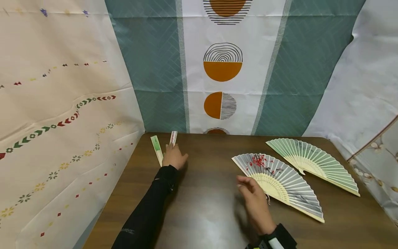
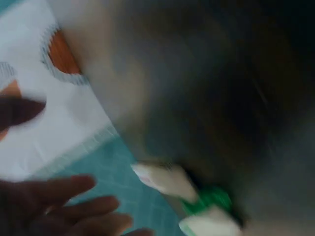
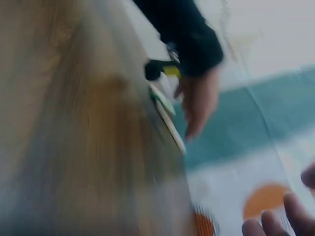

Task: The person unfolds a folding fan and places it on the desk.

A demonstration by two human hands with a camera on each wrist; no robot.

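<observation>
My left hand is over the far left of the table, overlapping a folded white fan in the head view. In the left wrist view its fingers are spread apart and hold nothing, with the white fan off to their side. A folded green-and-cream fan lies just left of that hand. My right hand, fingers loosely bent and holding nothing, hovers beside a spread white fan with red blossoms and pale ribs. Both wrist views are blurred.
A spread light green fan lies behind the blossom fan, near the right table edge. The brown table meets a hanging green and white cloth at its back. A patterned pale cloth hangs on the left.
</observation>
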